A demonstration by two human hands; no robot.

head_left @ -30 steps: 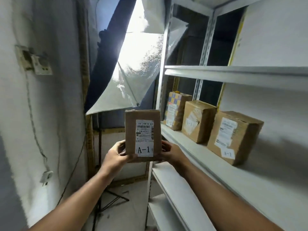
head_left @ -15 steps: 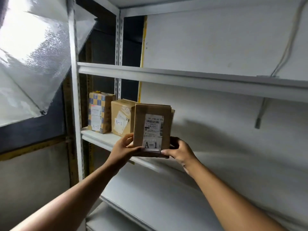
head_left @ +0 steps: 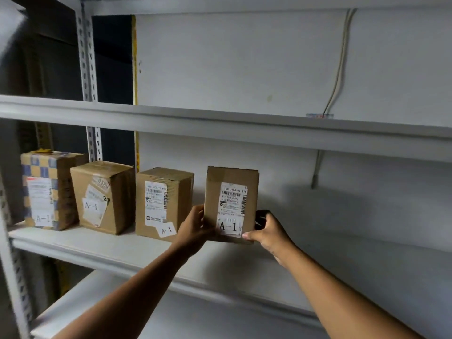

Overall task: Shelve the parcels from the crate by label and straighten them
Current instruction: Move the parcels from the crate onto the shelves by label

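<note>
Both bare arms reached up from bottom of frame toward center. Left arm came in from lower left, forearm angled up-right, left hand [head_left: 194, 227] at center, fingers curled, thumb forward, gripping the parcel [head_left: 226, 192] on its left edge. Right arm came from lower right, angled up-left, right hand [head_left: 266, 231] center-right, thumb pressed at lower front corner, fingers wrapped behind.

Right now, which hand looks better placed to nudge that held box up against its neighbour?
Probably the right hand: it grips the held parcel's far side, so it can push it toward the neighbouring parcel. The left hand fills the gap.
</note>
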